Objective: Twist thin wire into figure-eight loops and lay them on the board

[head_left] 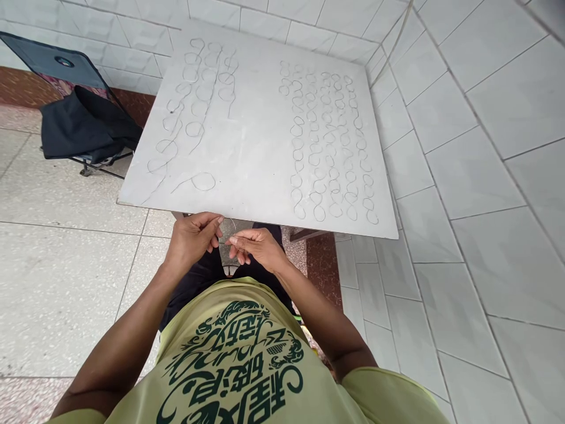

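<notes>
My left hand (pixel 194 238) is just past the near edge of the white tabletop, thumb and index finger pinched together. Close by on its right, my right hand (pixel 259 247) has its thumb and fingertips pinched too. A thin curved wire (pixel 234 223) arcs between the two sets of fingertips; its ends are hidden in the fingers. Just beyond the hands, a single looped wire with a loose tail (pixel 203 181) lies on the table. Larger wire loops with long tails (pixel 195 129) lie on the left half. Rows of small S-shaped wire pieces (pixel 319 184) cover the right half.
The white tabletop (pixel 256 171) stands in a corner against tiled walls (pixel 445 141). At left, a folding chair (pixel 66 59) has a dark cloth (pixel 86 123) draped over it. A thin cable (pixel 392 44) runs down the corner. My legs are under the table's near edge.
</notes>
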Available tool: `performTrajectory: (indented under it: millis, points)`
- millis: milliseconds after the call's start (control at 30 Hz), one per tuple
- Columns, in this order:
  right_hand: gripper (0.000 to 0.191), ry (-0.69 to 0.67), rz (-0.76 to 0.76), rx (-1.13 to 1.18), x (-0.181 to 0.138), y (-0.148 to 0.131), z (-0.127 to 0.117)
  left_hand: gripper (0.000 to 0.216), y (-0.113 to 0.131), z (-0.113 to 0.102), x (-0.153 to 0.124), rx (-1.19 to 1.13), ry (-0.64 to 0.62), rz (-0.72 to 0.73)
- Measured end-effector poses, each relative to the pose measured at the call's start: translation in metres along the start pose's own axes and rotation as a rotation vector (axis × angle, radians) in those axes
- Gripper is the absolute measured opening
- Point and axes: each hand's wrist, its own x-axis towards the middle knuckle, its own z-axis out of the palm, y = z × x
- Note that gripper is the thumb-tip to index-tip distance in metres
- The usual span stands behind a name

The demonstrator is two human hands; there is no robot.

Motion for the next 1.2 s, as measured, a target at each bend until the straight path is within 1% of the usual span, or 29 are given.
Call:
performTrajectory:
  millis: [167, 233, 300, 367, 467, 500, 567, 633, 700, 800, 933, 1067, 1200]
  points:
    - [0.042, -0.031, 0.057, 0.073, 0.003, -0.003, 0.004, 0.027, -0.007, 0.016, -0.008, 0.002, 0.15, 0.086]
    - [0.043, -0.03, 0.084, 0.07, 0.003, -0.002, 0.005, 0.026, -0.009, 0.021, -0.009, -0.006, 0.187, 0.093]
    - [0.043, -0.021, 0.097, 0.046, 0.003, -0.001, 0.004, 0.026, -0.013, 0.023, -0.009, 0.0, 0.194, 0.102]
    - [0.043, 0.0, 0.08, 0.025, 0.001, 0.001, 0.003, 0.027, -0.016, 0.022, -0.009, 0.012, 0.172, 0.113]
    - [0.043, 0.058, 0.016, 0.021, -0.005, 0.005, 0.002, 0.025, -0.021, 0.017, -0.007, 0.05, 0.13, 0.118]
    - [0.043, 0.078, -0.004, 0.022, -0.008, 0.006, 0.002, 0.027, -0.023, 0.015, -0.006, 0.074, 0.108, 0.125]
    - [0.045, 0.115, -0.032, 0.018, -0.012, 0.008, 0.001, 0.033, -0.024, 0.011, -0.006, 0.145, 0.043, 0.164]
    - [0.049, 0.146, -0.042, 0.0, -0.014, 0.009, 0.001, 0.032, -0.024, 0.008, -0.005, 0.221, -0.008, 0.227]
    - [0.053, 0.175, -0.042, -0.036, -0.015, 0.009, 0.001, 0.029, -0.022, 0.007, -0.003, 0.271, -0.017, 0.281]
    - [0.057, 0.188, -0.022, -0.092, -0.014, 0.008, 0.002, 0.025, -0.02, 0.006, -0.002, 0.302, -0.012, 0.318]
    - [0.055, 0.172, -0.052, -0.186, -0.012, 0.008, 0.003, 0.024, -0.019, 0.007, -0.002, 0.277, -0.007, 0.289]
    - [0.054, 0.18, -0.143, -0.331, -0.01, 0.008, 0.004, 0.03, -0.015, 0.009, -0.004, 0.184, -0.006, 0.163]
    - [0.055, 0.159, -0.165, -0.358, -0.006, 0.01, 0.007, 0.032, -0.015, 0.016, -0.005, 0.107, 0.045, 0.063]
